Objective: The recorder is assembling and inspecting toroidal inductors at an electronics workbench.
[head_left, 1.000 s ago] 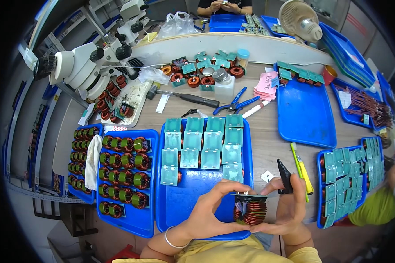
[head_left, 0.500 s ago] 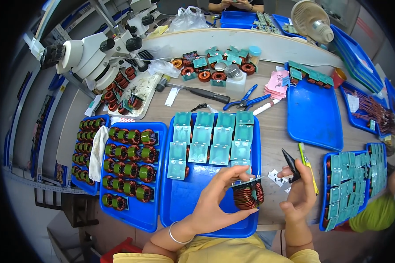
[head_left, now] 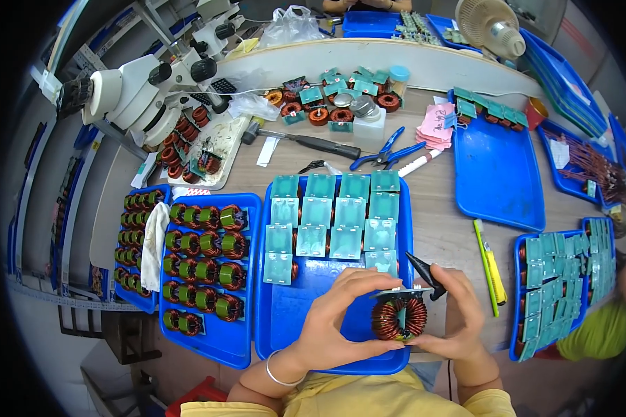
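A copper-wound toroidal coil [head_left: 385,320] stands upright in front of me, a small green circuit board across its top with pins sticking up. My left hand [head_left: 337,320] is closed around it, thumb below and fingers at the board. From the other side my right hand [head_left: 464,316] pinches a black pointed tool [head_left: 424,272], its tip aimed up and left; its exact kind is unclear. The right thumb reaches under the coil and appears to touch it. Beneath my hands lies a blue tray [head_left: 285,326], its far part filled with rows of board-topped coils [head_left: 313,240].
Left are blue trays of coils [head_left: 205,243] and a white cloth [head_left: 155,243]. A microscope [head_left: 129,97], hammer [head_left: 313,144], blue-handled pliers [head_left: 386,154] and loose coils stand farther back. On the right are a yellow cutter [head_left: 494,271], green brush [head_left: 481,243] and more trays [head_left: 497,201].
My right hand has moved left to the coil, bringing the black tool beside the board. The coil has turned, so its ring opening now faces me.
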`<action>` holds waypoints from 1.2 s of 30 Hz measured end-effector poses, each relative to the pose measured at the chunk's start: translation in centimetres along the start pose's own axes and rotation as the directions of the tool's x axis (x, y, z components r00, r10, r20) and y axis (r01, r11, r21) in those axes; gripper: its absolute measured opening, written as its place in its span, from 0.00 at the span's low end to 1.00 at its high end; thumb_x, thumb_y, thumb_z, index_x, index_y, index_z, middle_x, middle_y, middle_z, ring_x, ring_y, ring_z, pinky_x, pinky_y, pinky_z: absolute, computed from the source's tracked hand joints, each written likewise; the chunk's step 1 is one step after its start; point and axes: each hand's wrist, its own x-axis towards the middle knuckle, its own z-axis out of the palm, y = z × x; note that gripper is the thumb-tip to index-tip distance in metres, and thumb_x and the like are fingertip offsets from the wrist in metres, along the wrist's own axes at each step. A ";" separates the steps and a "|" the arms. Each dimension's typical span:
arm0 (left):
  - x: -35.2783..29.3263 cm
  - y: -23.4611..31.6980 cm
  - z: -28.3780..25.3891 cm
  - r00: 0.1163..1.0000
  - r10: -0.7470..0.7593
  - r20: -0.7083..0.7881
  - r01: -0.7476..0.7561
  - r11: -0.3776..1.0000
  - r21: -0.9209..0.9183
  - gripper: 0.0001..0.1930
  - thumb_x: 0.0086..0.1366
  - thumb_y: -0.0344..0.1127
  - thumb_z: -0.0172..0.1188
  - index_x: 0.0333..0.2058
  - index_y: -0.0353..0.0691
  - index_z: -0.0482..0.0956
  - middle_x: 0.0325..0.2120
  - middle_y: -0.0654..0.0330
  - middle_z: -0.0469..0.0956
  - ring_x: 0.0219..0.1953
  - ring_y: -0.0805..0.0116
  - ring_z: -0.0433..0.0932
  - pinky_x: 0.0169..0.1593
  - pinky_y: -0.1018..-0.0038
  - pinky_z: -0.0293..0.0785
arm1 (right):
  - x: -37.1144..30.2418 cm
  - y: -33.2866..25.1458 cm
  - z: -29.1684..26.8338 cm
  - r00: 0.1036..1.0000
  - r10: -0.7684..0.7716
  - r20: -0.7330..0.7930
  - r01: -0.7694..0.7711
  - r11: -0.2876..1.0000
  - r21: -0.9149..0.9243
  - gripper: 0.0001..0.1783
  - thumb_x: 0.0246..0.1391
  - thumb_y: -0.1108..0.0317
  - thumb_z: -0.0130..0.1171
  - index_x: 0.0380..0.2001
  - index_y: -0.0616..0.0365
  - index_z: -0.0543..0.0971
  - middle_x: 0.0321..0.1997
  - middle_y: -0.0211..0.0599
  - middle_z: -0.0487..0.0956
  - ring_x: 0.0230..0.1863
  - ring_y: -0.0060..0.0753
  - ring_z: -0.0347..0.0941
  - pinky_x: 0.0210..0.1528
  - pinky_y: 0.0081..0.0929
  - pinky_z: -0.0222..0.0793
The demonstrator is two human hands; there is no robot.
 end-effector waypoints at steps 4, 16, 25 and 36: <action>-0.1 -0.1 0.1 0.999 -0.029 0.019 0.030 0.995 -0.096 0.32 0.41 0.28 0.71 0.49 0.35 0.69 0.45 0.56 0.73 0.50 0.62 0.67 0.56 0.66 0.59 | 0.1 -0.3 0.0 0.992 -0.043 -0.117 0.050 0.997 0.060 0.46 0.27 0.68 0.75 0.52 0.73 0.66 0.41 0.48 0.73 0.41 0.38 0.70 0.40 0.27 0.66; 0.2 -0.7 0.6 0.979 -0.186 0.079 0.196 0.970 -0.145 0.37 0.37 0.23 0.72 0.50 0.30 0.66 0.47 0.53 0.68 0.52 0.61 0.67 0.58 0.66 0.58 | 0.6 -0.5 -0.7 0.993 -0.049 -0.105 0.047 0.999 -0.018 0.42 0.29 0.69 0.74 0.51 0.73 0.67 0.39 0.47 0.74 0.38 0.38 0.70 0.39 0.29 0.66; 0.1 -1.4 0.6 0.989 -0.143 0.032 0.144 0.988 -0.050 0.32 0.42 0.29 0.71 0.49 0.37 0.70 0.47 0.54 0.69 0.51 0.62 0.67 0.55 0.69 0.63 | 1.2 -0.1 -0.8 0.999 0.012 -0.051 -0.011 0.999 0.031 0.46 0.28 0.64 0.74 0.53 0.72 0.65 0.43 0.48 0.74 0.43 0.40 0.70 0.46 0.32 0.64; 0.3 -1.1 0.9 0.996 -0.081 0.028 0.084 0.988 -0.132 0.38 0.35 0.22 0.73 0.50 0.34 0.66 0.47 0.56 0.66 0.52 0.64 0.66 0.56 0.67 0.61 | 0.6 -0.2 -0.6 0.989 0.128 -0.080 -0.121 0.989 0.079 0.49 0.26 0.63 0.75 0.55 0.66 0.64 0.48 0.46 0.72 0.50 0.37 0.68 0.51 0.30 0.61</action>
